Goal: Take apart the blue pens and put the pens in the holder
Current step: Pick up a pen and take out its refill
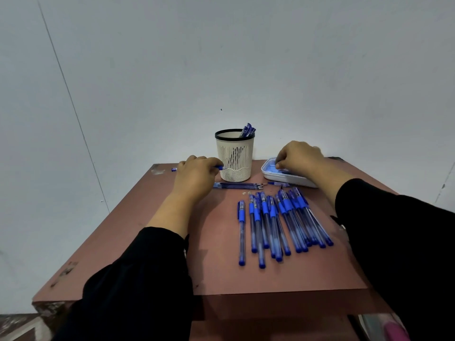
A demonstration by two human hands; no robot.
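One holder point(235, 156) near table's point(221, 279) far edge, several pens point(248, 129) standing inside, count unclear. Roughly a dozen blue pens point(275, 222) fanned mid-table toward right edge, overlapping. Refills point(236, 185) bundled before holder. One white tray point(285, 177) by far right corner. Left hand point(194, 175) curled, pinching small blue piece point(219, 167) beside holder. Right hand point(299, 156) curled over tray; grasp hidden, cannot tell.

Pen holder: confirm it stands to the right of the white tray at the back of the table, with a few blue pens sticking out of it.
Wrong side. In the head view the pen holder stands to the left of the white tray, at the back of the table, with a few blue pens sticking out of it.
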